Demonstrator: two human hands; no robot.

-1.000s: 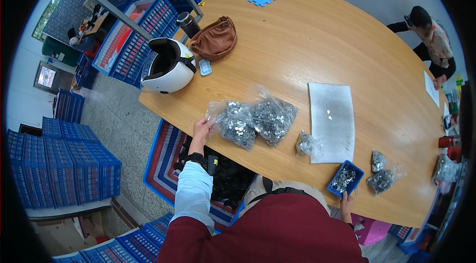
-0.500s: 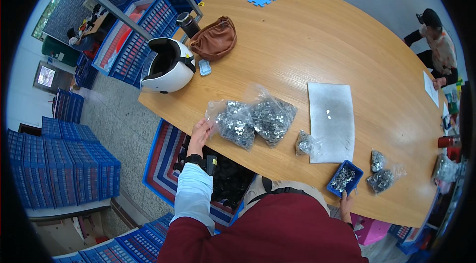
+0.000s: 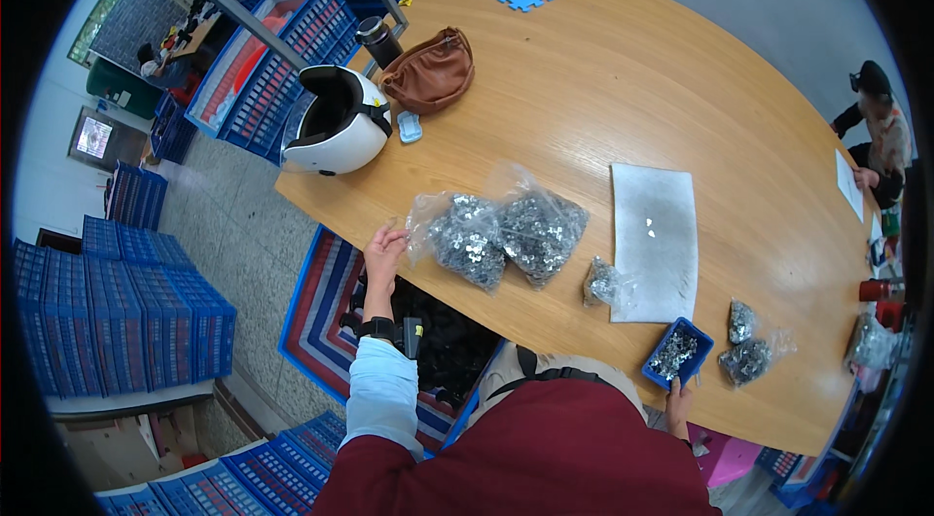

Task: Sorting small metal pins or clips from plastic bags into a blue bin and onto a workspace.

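My left hand [image 3: 382,255] is at the table's near left edge, its fingers loosely spread. Its fingertips are close to the loose plastic edge of a clear bag [image 3: 469,246] full of small silvery metal parts; any contact is hard to make out. A second such bag [image 3: 545,232] leans against the first on its right. My right hand [image 3: 678,401] grips the near end of a small blue plastic bin [image 3: 681,349] holding similar metal parts. A smaller bag of parts [image 3: 599,283] rests by the left edge of a grey-white mat [image 3: 654,224], which has two small pale pieces on it.
Two small bags of parts [image 3: 746,360] lie right of the bin. A white helmet [image 3: 341,142], brown leather pouch [image 3: 428,78] and dark flask [image 3: 377,44] stand far left. Metal parts lie on a blue foam mat [image 3: 525,2]. A person [image 3: 880,132] is at the right. Blue crates [image 3: 126,321] are stacked left.
My left hand has drawn slightly left from the bag's edge, its fingers loosening. My right hand stays at the blue bin. The whole view has shifted a little.
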